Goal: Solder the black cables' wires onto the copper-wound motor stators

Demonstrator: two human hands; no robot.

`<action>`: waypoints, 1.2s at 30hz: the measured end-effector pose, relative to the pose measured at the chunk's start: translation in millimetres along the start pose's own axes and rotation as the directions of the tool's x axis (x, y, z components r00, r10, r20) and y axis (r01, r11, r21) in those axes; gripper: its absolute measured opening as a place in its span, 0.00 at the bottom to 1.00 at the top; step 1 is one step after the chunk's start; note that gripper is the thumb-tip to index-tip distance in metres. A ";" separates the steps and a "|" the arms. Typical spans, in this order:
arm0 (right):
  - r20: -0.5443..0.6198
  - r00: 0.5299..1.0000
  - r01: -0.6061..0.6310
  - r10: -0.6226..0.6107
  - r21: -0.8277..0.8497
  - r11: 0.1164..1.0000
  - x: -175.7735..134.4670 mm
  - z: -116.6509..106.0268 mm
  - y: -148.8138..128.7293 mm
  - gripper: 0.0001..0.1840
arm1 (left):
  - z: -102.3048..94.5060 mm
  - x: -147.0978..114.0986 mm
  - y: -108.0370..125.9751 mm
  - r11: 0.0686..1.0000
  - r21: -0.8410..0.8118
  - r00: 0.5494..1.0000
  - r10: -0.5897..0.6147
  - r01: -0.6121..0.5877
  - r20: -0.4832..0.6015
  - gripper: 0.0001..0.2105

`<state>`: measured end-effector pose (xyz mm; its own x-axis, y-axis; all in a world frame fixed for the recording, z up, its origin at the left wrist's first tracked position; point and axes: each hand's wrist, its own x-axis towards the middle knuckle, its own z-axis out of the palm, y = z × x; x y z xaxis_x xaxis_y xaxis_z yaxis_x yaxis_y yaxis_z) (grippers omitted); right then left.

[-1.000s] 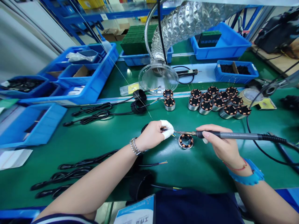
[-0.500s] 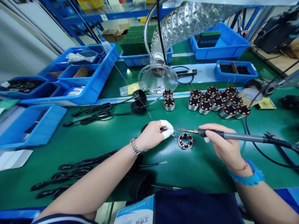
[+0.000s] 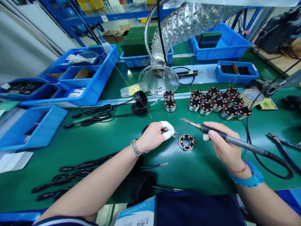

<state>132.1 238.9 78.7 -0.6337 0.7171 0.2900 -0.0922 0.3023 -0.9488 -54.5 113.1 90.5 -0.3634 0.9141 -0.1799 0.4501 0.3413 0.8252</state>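
Note:
With white-covered fingertips pinched together, my left hand point(image 3: 156, 133) grips a black power cord whose thin coloured wire ends point(image 3: 174, 135) stick out to the right. My right hand point(image 3: 223, 141) is closed around the handle of a soldering iron point(image 3: 225, 137). The iron's metal tip points up and left, apart from the wires. Between the hands, a round motor stator point(image 3: 187, 142) with copper windings lies flat on the green bench. The rest of the cord in my left hand is mostly hidden behind the hand and forearm.
Several stators point(image 3: 218, 105) stand at the back right. A clear fume hood point(image 3: 159, 79) hangs at centre. Coiled black cords point(image 3: 98, 116) lie to the left, near blue bins point(image 3: 91, 89). Pliers point(image 3: 282, 147) rest at the right beside the iron's cable.
The soldering iron's tip has lifted up and away from the wires, and the handle now slants more. My left hand and the stator have stayed put.

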 end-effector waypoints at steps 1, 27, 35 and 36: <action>-0.007 1.000 0.010 -0.010 -0.017 1.000 -0.1 0.6 -0.4 0.11 | 0.0 -0.1 -0.7 1.000 -0.002 1.000 0.002 -0.002 0.000 0.06; 0.405 0.815 0.541 -0.415 -0.271 0.796 -1.2 43.2 5.9 0.14 | -8.4 -9.9 -1.4 0.952 -0.276 0.965 -0.059 0.132 0.257 0.13; 0.319 0.917 0.322 -0.238 -0.244 0.915 -6.0 46.7 -2.1 0.15 | -37.4 -27.1 0.6 0.986 0.090 0.932 0.101 -0.140 0.349 0.13; 0.309 0.928 0.286 -0.209 -0.229 0.931 -6.7 46.9 -2.0 0.15 | -37.5 -29.3 -1.0 0.968 0.193 0.951 0.097 -0.158 0.293 0.12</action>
<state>100.5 204.0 72.8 -0.8063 0.4078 0.4285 -0.0912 0.6300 -0.7712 -74.9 77.8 115.1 -0.0628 0.9667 -0.2481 0.6506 0.2282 0.7244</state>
